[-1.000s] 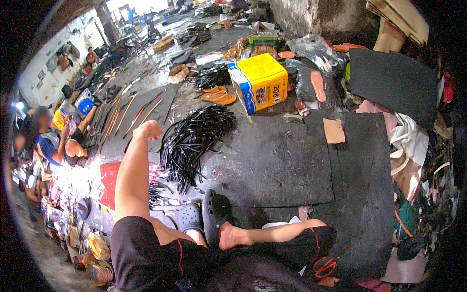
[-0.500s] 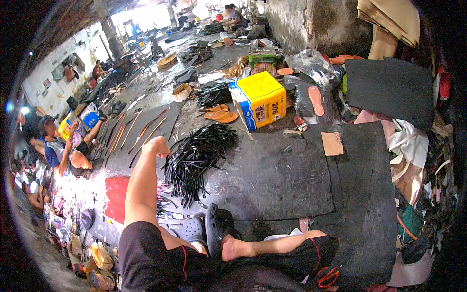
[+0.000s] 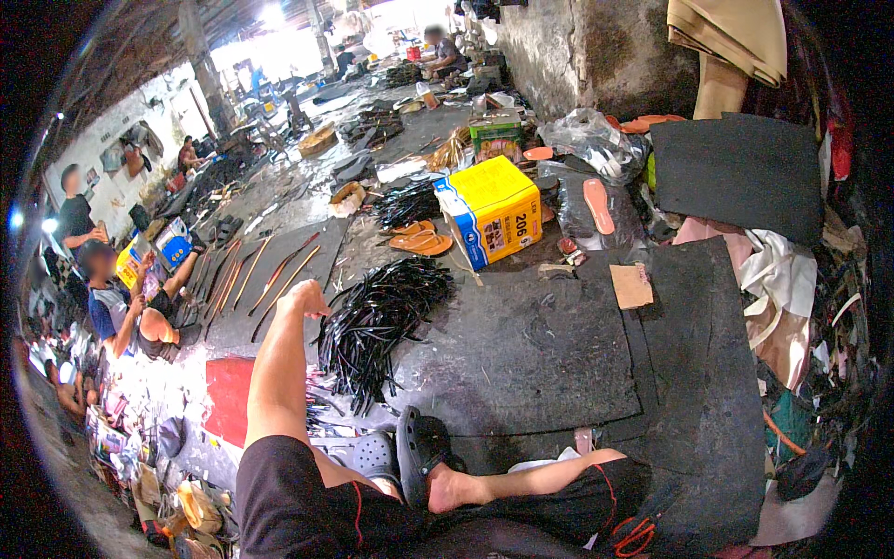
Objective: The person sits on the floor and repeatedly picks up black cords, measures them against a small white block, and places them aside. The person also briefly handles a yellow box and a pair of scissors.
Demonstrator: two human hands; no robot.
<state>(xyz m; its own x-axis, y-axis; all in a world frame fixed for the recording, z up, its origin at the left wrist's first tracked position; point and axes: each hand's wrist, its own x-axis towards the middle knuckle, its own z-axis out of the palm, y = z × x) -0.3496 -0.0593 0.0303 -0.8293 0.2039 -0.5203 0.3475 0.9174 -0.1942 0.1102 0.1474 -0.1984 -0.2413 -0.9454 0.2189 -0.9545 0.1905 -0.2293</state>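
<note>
1. Left hand [image 3: 304, 298] is reaching forward, fingers curled together in a loose fist, holding nothing visible.
2. Pile of black straps [image 3: 372, 321] is lying just right of that hand, on the dark rubber mat [image 3: 521, 363].
3. Right hand is staying out of view.
4. Yellow box [image 3: 489, 210] is sitting beyond the pile.
</note>
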